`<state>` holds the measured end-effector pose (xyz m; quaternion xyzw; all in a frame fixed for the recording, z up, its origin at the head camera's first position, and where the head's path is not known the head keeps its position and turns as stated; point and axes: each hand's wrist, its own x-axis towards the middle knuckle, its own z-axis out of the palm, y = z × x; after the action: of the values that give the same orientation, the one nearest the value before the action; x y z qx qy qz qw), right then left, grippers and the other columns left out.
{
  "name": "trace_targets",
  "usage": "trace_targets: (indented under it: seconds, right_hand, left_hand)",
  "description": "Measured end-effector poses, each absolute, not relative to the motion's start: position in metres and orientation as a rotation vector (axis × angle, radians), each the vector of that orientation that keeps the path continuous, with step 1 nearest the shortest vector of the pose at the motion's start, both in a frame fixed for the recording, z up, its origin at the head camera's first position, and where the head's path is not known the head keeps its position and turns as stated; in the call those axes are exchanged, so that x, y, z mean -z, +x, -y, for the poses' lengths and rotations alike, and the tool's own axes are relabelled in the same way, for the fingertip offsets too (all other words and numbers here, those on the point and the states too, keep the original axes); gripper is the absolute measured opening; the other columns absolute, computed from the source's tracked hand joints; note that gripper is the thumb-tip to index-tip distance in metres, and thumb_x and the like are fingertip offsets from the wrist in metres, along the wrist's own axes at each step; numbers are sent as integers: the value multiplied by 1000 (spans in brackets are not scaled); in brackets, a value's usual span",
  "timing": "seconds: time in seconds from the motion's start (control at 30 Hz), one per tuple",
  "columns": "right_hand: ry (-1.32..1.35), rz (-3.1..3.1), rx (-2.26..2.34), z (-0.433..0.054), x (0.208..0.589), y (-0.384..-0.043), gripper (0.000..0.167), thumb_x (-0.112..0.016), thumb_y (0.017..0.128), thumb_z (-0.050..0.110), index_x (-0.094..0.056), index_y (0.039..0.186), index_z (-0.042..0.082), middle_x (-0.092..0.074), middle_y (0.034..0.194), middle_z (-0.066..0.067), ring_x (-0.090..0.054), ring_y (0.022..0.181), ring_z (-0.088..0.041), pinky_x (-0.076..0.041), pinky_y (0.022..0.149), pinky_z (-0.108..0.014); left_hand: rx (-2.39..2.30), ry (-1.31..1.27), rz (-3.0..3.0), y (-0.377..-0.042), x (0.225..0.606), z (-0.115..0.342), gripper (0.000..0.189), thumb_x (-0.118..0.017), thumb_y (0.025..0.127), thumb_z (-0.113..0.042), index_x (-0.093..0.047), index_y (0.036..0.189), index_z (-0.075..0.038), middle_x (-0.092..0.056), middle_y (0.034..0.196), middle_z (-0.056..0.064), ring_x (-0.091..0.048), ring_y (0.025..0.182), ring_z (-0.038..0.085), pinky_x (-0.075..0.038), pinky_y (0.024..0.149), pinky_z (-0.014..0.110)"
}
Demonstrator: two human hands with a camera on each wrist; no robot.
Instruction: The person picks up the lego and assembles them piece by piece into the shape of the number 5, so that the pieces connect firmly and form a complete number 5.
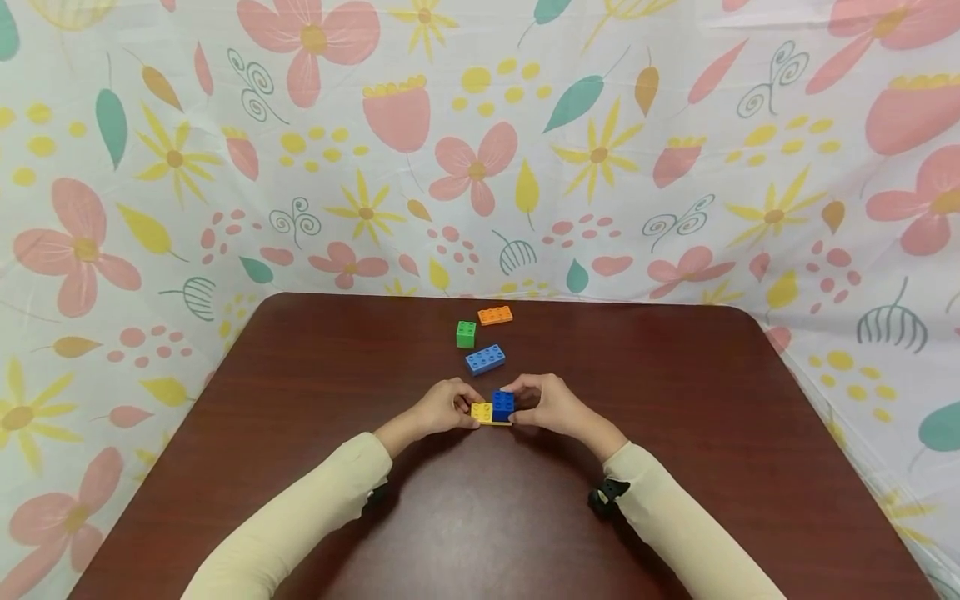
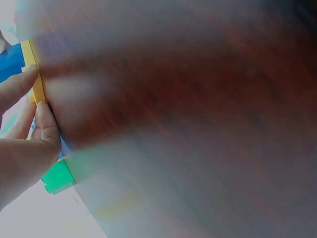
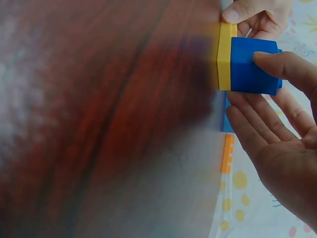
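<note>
A thin yellow block lies flat on the table, in front of the person. A taller blue block sits on its right end, and the two blocks touch. Four round bumps show on the bare left end of the yellow block.

The left hand pinches the left end of the yellow block with its thumb and fingers. The right hand pinches the blue block, with the thumb on the near side. The two hands are close but apart, with the blocks between them.

Just past the hands is a light blue block, set a bit crooked. Behind it, a little to the left, is a green block. Farther back is a thin orange block. These three lie apart.

The table is dark brown and shiny. Cream sleeves cover the arms. Behind the table hangs a white cloth with pink and yellow flowers.
</note>
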<state>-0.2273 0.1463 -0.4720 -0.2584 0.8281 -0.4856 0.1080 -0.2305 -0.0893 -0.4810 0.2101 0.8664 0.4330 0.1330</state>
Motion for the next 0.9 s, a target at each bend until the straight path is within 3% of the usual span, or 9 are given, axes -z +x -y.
trace_targets:
  seconds: [0.23,0.43,0.57,0.9]
  right_hand:
    - [-722,-2377,1534,-148,479,-222,40,-77,77,-4,-65,116,-2,-67,104,-20,-66,93,-34,-55,80,-43]
    - [-608,-2382,1554,-148,481,-218,40,-76,80,2,-65,118,5,-67,105,-13,-65,95,-27,-55,79,-32]
    - [-422,-2298,1604,-147,479,-214,40,-77,81,8,-65,118,10,-66,109,-11,-63,99,-26,-54,81,-34]
    - [-95,-2103,1835,-138,483,-204,43,-76,81,6,-60,121,2,-63,116,-12,-59,107,-24,-53,86,-34]
  left_hand:
    - [-1245,619,-2498,-231,482,88,32,-82,73,0,-71,103,-1,-57,91,9,-57,81,17,-52,71,23]
    - [-1257,622,-2501,-232,482,88,32,-82,73,0,-71,103,-1,-57,91,9,-58,81,17,-52,70,23]
    - [-1259,639,-2500,-231,481,88,32,-82,72,1,-71,102,0,-57,91,8,-57,80,17,-52,69,22]
    - [-1233,647,-2508,-230,476,88,34,-82,71,2,-71,102,1,-58,91,8,-58,80,18,-52,70,23]
